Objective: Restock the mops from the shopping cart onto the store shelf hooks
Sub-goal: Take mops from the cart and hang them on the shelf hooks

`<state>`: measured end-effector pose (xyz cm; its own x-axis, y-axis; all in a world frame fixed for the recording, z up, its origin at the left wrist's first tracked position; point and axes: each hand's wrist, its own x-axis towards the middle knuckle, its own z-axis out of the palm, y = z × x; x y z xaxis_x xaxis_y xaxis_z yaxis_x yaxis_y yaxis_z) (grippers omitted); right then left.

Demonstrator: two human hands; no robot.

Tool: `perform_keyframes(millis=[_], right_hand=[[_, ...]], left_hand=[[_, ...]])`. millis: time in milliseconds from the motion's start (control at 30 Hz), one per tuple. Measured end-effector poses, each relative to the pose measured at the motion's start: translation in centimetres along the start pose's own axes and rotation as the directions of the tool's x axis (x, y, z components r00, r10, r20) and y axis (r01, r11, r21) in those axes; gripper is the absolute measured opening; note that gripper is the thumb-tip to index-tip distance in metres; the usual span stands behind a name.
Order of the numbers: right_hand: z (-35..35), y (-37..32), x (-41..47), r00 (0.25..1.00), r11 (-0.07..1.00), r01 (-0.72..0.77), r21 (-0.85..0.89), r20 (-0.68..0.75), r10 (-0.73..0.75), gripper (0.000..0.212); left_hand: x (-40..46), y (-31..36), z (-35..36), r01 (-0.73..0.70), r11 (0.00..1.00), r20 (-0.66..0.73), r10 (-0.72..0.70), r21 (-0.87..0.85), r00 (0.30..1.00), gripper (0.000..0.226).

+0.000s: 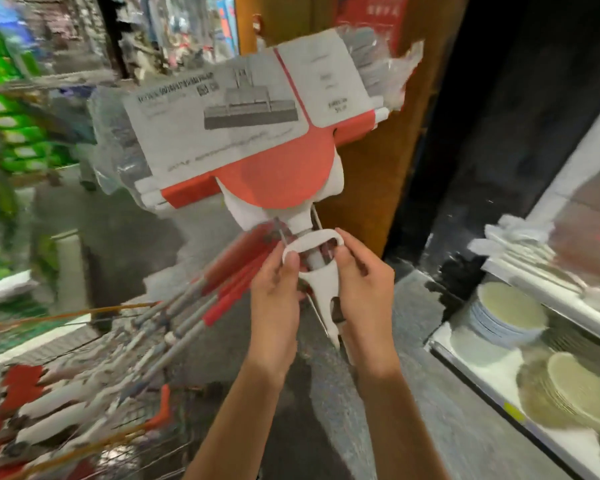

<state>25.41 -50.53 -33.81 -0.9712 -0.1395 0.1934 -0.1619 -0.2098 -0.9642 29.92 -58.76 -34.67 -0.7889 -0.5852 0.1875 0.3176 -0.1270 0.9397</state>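
Your left hand (277, 296) and right hand (362, 292) both grip the mop (250, 133) by its white lever, head up above the shopping cart (94, 403). You're mid-carry; next, find a shelf hook, none visible.

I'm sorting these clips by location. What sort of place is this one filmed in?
Most likely a shop aisle selling household goods. A packaged mop with a printed label is held up, more mops lie in a shopping cart at the left, and stacked plates sit on a shelf at the right.
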Motion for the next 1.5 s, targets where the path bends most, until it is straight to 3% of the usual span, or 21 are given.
perform_keyframes(millis=[300, 600, 833, 967, 1100, 1200, 1367, 1500], right_hand=[[-12.8, -2.6, -2.5, 0.933, 0.997, 0.082, 0.015, -0.352, -0.071, 0.029], [-22.3, -5.8, -3.6, 0.763, 0.982, 0.180, -0.049, -0.623, -0.171, 0.031], [-29.9, -8.3, -2.6, 0.643, 0.955, 0.198, -0.222, -0.706, -0.297, 0.034], [-34.4, -9.8, -1.0, 0.536, 0.930, 0.197, -0.311, -0.760, -0.368, 0.032], [-38.2, -12.0, 0.8, 0.422, 0.911, 0.236, -0.339, -0.809, -0.410, 0.034], [-40.9, -13.8, 2.0, 0.356, 0.888, 0.229, -0.399, -0.815, -0.458, 0.036], [-45.3, -16.6, 3.2, 0.246, 0.861, 0.250, -0.442, -0.832, -0.498, 0.032], [-48.5, -19.0, 3.6, 0.218, 0.855, 0.307, -0.419, -0.843, -0.492, 0.027]], left_hand=[[-6.4, -1.8, 12.7, 0.186, 0.964, 0.245, -0.138, -0.188, 0.960, 0.034], [-9.8, -4.0, 22.8, 0.295, 0.934, 0.511, -0.158, -0.200, 0.845, 0.036], [-11.1, -4.8, 31.0, 0.348, 0.912, 0.665, -0.123, -0.217, 0.737, 0.034], [-11.1, -5.3, 36.7, 0.397, 0.891, 0.756, -0.102, -0.220, 0.647, 0.032], [-10.9, -5.1, 42.3, 0.442, 0.872, 0.817, -0.092, -0.210, 0.570, 0.049], [-11.2, -4.9, 46.3, 0.478, 0.849, 0.862, -0.056, -0.224, 0.503, 0.033], [-12.2, -4.1, 52.3, 0.525, 0.825, 0.908, -0.036, -0.208, 0.417, 0.033], [-13.1, -3.0, 56.4, 0.516, 0.821, 0.923, 0.035, -0.245, 0.383, 0.024]])
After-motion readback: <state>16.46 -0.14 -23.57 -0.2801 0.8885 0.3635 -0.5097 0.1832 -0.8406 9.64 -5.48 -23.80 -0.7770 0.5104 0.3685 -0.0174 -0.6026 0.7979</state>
